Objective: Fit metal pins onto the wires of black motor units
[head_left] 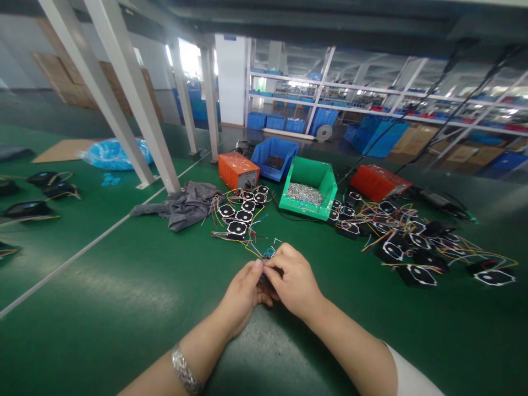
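Observation:
My left hand (243, 291) and my right hand (295, 278) meet just above the green table. Between them they grip a small dark part (264, 279), mostly hidden by the fingers, so its kind does not show. The fingertips of both hands are pinched together at its top. Just beyond them lie small blue rings (269, 252) and a thin bent metal key (276, 242). Farther off sits a group of square black motors (238, 227) with silver faces and coloured wires.
A green bin (332, 190) holds small metal pieces; a blue bin (266, 154) stands behind it. Orange boxes (237, 169) flank the bins. More wired motors (418, 275) crowd the right. Grey cloth (185, 206) lies beside white posts (140, 99) on the left.

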